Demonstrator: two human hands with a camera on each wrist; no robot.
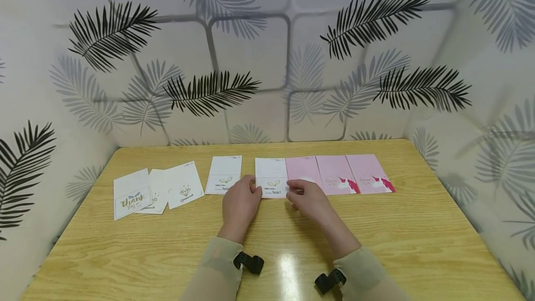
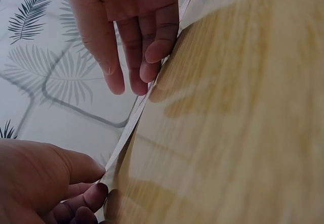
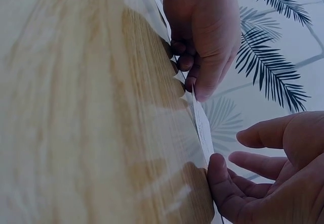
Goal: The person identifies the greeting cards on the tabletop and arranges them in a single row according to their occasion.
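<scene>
A white card printed "take me... heart" with gold wings lies between my two hands in the head view. My left hand pinches its near left corner, thumb above and fingers curled beneath, as both wrist views show. At its right edge is my right hand, fingers loosely bent and the thumb apart from them. In the right wrist view the fingertips touch down by the card's edge. A matching white card lies left of my left hand, partly covered by it.
Right of the held card, pink cards with a red-and-white unicorn stand edge to edge in a row. Farther left lie overlapping white cards, a "Thank you" card and diamond cards. The wooden table meets a leaf-patterned backdrop.
</scene>
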